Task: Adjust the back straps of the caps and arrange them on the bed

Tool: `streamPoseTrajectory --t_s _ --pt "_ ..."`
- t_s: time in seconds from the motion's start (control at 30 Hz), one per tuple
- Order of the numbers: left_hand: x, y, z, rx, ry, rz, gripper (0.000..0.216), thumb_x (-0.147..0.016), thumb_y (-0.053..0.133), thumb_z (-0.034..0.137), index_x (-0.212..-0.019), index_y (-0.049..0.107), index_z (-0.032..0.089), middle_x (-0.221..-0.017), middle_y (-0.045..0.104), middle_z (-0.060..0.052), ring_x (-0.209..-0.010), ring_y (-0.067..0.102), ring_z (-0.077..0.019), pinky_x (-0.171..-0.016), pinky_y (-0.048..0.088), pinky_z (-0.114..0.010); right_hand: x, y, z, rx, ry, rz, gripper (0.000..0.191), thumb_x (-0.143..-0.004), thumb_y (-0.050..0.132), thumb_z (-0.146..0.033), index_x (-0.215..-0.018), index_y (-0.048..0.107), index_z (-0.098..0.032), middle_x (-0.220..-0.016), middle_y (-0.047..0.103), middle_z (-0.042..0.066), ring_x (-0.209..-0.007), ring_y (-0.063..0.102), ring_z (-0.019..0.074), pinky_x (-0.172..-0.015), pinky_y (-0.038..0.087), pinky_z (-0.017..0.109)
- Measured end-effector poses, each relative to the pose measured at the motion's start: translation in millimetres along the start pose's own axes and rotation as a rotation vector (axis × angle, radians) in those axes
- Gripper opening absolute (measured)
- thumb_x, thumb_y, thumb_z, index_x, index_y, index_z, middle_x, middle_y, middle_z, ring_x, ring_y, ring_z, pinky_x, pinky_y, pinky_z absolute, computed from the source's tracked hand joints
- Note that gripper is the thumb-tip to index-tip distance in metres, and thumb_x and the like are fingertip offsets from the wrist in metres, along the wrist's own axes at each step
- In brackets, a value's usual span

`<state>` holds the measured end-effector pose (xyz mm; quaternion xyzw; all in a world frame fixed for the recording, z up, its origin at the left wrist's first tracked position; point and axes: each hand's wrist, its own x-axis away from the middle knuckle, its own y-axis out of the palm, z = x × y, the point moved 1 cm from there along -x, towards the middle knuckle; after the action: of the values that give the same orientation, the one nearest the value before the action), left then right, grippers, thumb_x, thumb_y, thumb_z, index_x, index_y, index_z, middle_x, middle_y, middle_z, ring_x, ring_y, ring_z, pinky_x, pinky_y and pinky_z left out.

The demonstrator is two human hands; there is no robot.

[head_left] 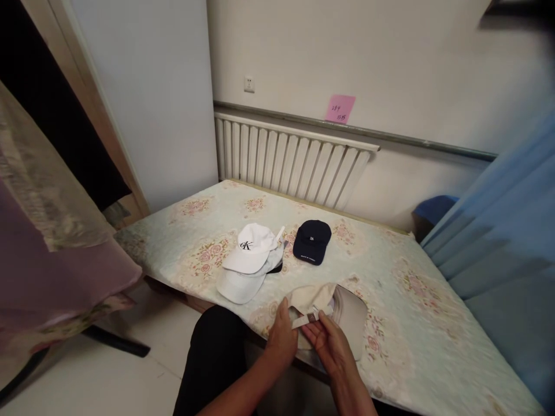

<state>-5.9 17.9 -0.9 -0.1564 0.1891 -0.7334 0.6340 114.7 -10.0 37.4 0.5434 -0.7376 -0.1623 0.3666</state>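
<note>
A beige baseball cap (312, 296) lies at the near edge of the flowered bed, its brim's underside (353, 320) facing up on the right. My left hand (282, 335) pinches the left end of the cap's back strap (301, 321). Fingers of my right hand (329, 344) are closed on the strap's other end, beside a small brown tab and a metal buckle (316, 309). A white cap (255, 245) with black letters rests on a pale grey cap (243, 286), left of my hands. Behind them sits a navy cap (313, 240).
A floral cover (416, 323) spreads over the bed, with a white radiator (295, 156) behind it. Blue curtain (511, 242) hangs at the right. Clothes and pink cloth (60, 254) hang at the left, near a white cabinet side (151, 86).
</note>
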Motion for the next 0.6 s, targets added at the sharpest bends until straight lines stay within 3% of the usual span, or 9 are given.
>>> streamPoseTrajectory --t_s 0.37,0.6 --pt "-1.8 3.4 11.2 0.068 0.068 0.086 0.056 -0.080 0.031 0.010 -0.135 0.028 0.005 -0.140 0.037 -0.017 -0.131 0.032 -0.0183 -0.110 0.024 -0.035 -0.8 -5.5 1.8 -0.043 0.021 -0.009 0.029 -0.067 0.074 -0.031 -0.089 0.061 -0.015 -0.080 0.073 0.007 -0.070 0.068 0.0187 -0.068 0.055 0.031" --pt "-3.0 5.4 12.5 0.104 0.167 0.154 0.056 -0.077 0.034 0.008 -0.132 0.036 0.008 -0.135 0.045 -0.015 -0.126 0.039 -0.0185 -0.109 0.026 -0.034 -13.3 -3.2 -14.3 -0.005 0.056 0.079 0.036 -0.068 0.071 -0.041 -0.093 0.062 -0.016 -0.075 0.073 0.007 -0.066 0.068 0.0182 -0.065 0.053 0.030"
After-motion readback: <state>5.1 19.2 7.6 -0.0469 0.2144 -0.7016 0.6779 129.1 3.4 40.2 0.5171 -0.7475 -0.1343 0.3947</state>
